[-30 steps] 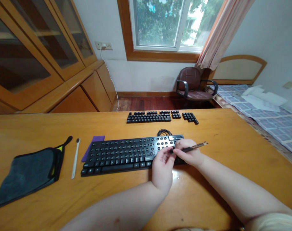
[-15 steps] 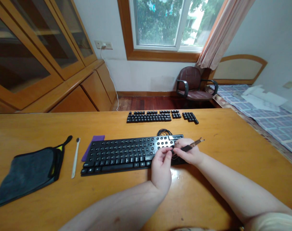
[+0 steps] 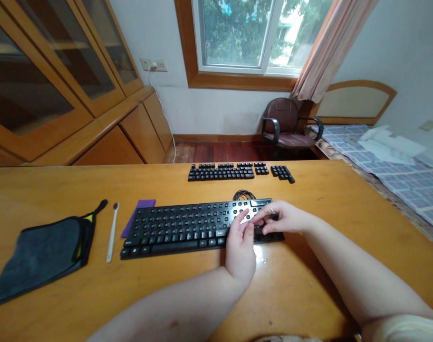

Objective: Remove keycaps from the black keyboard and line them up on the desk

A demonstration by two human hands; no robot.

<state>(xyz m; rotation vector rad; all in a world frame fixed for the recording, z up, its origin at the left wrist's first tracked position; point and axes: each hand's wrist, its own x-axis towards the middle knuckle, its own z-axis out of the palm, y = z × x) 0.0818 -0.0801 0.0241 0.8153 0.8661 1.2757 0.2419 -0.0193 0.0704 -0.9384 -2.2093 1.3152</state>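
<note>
A black keyboard (image 3: pixel 180 227) lies on the wooden table, with bare key sockets over most of it and some keys along its front rows. At its right part my left hand (image 3: pixel 240 249) rests palm up, its fingers apart and nothing visible in them. My right hand (image 3: pixel 287 217) curls over the number-pad area, its fingertips close to my left fingers. It holds a small puller tool (image 3: pixel 272 214) with a metal end, mostly hidden by the fingers. Removed keycaps (image 3: pixel 221 174) stand in rows behind the keyboard.
To the left lie a white toothbrush (image 3: pixel 112 233), a dark grey cloth (image 3: pixel 47 254) and a purple cloth (image 3: pixel 146 204) partly under the keyboard. A coiled black cable (image 3: pixel 244 194) sits behind the keyboard. Beyond the table stand a chair (image 3: pixel 285 121) and a bed (image 3: pixel 390 156).
My right hand has turned over, and the tool that pointed out to the right now sits inside its fingers. My left fingers have come apart from their pinch.
</note>
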